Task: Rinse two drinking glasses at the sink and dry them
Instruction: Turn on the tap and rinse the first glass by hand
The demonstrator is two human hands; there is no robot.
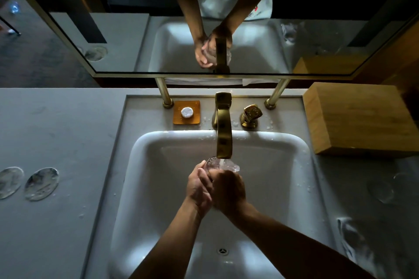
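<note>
Clear glass (221,164) sits under the brass tap (224,140), over the sink (145,142). My left hand (199,184) and right hand (227,190) both grip it. Rinse step, I judge; next, tip it out, then dry.

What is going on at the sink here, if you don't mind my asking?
A person is rinsing a drinking glass under the running gold faucet, over the white sink. Both hands hold it: the left hand cups it from the side and the right hand wraps around it. A second glass seems to stand on the counter to the right, faint in the dim light. Drying has not yet begun.
</note>
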